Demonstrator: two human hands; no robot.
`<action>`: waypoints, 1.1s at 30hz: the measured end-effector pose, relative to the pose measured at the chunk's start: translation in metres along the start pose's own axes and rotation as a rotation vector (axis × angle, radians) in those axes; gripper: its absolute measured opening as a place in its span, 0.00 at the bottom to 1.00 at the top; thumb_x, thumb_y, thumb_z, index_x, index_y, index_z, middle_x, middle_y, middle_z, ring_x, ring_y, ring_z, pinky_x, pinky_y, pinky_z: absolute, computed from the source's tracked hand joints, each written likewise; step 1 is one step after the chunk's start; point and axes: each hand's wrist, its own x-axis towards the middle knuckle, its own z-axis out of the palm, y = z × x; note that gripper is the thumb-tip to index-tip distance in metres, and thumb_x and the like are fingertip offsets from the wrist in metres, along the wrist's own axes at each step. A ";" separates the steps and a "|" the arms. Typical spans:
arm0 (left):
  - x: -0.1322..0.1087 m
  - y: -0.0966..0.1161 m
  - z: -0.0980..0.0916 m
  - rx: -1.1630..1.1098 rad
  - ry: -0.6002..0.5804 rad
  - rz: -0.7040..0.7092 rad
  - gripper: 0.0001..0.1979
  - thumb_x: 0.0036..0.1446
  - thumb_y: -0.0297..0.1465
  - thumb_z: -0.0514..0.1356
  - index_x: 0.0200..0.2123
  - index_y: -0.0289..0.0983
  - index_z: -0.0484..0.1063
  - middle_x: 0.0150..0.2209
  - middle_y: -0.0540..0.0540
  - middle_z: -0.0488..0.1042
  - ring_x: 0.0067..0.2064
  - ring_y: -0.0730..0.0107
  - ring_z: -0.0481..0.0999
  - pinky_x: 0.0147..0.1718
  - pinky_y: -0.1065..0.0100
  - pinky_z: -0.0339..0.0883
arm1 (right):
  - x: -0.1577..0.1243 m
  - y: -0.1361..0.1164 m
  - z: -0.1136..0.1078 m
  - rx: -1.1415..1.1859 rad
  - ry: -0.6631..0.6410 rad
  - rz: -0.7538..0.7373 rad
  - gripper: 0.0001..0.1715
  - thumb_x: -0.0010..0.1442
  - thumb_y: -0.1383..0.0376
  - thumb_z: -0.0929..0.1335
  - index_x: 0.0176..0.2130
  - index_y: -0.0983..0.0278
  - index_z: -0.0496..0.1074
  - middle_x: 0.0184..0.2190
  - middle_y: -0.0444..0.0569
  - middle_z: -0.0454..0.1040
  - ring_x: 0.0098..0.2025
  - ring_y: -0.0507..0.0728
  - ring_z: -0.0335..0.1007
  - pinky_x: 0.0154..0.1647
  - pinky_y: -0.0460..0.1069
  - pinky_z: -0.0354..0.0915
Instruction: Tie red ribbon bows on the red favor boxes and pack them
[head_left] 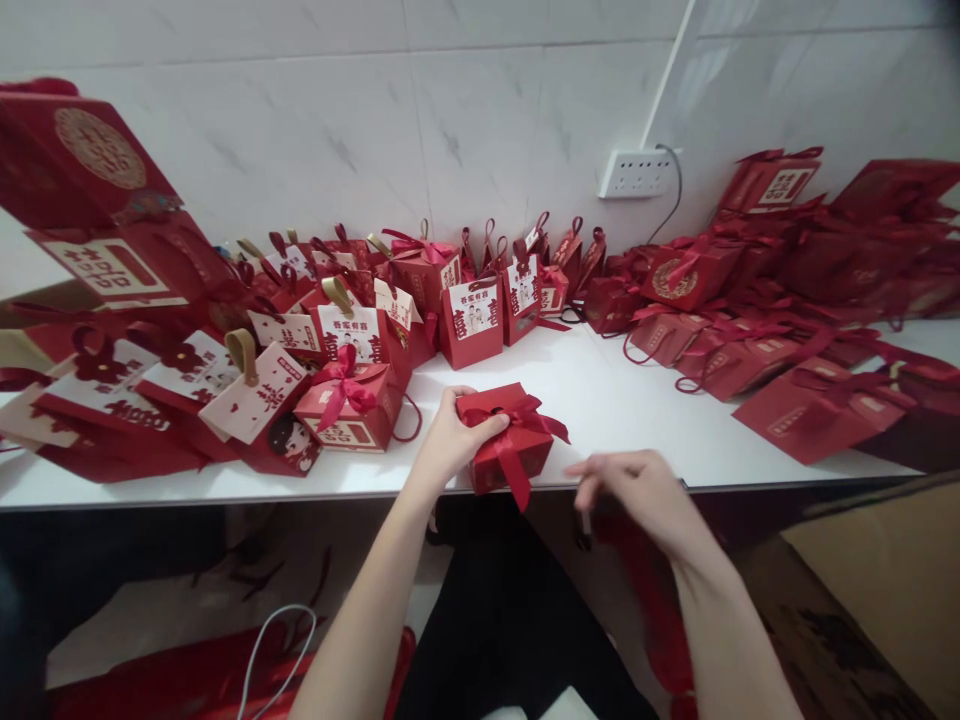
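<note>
Head view: right hand (637, 490) hangs off the front edge, fingers half curled; can't tell if it holds anything. Left hand (450, 440) clamps box (504, 455) at its top-left corner, at the tabletop (615, 395) edge. Likely light, thin card, crushable: grip walls, not bow (525, 415). Bare strip behind it; gift boxes (469, 315) far left, bags (750, 355) right.

red ribboned gift box (504, 440), upright, table edge (225, 493)
</note>
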 end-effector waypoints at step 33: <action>0.002 0.000 0.001 -0.035 -0.013 0.006 0.24 0.42 0.36 0.68 0.40 0.39 0.60 0.31 0.53 0.71 0.32 0.71 0.73 0.34 0.69 0.67 | -0.006 -0.006 0.032 0.054 0.204 -0.100 0.22 0.60 0.54 0.61 0.21 0.63 0.70 0.17 0.44 0.70 0.24 0.54 0.67 0.30 0.48 0.63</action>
